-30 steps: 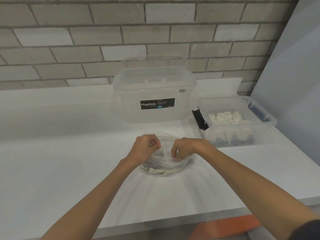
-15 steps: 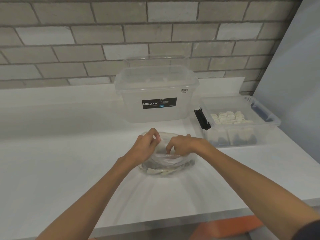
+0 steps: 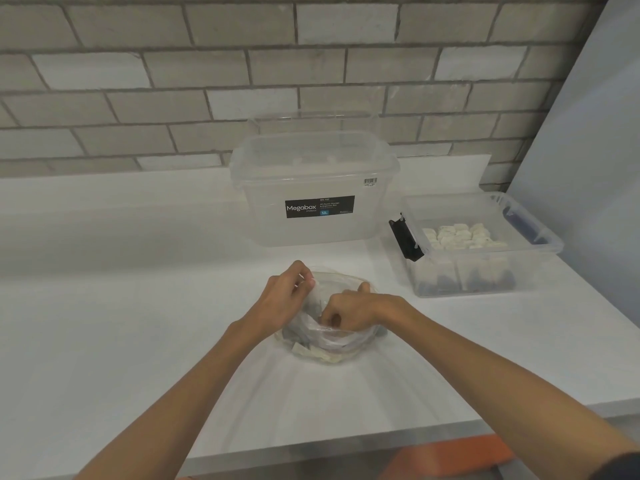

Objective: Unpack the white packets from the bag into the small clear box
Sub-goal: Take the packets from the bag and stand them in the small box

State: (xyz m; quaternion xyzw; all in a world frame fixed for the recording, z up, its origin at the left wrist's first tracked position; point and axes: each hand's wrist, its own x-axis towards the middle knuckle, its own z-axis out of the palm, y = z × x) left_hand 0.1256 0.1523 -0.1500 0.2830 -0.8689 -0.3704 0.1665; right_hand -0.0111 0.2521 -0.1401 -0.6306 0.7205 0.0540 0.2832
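On the table (image 3: 138, 306), the left hand (image 3: 284, 299) and right hand (image 3: 353, 311) each pinch the rim of the bag (image 3: 325, 341) in a narrow grip, a sound hold since its film seems limp and slippery, the white packets (image 3: 311, 353) light and soft.

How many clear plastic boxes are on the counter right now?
2. The large Megabox stands at the back centre; the small clear box sits to its right, holding white packets.
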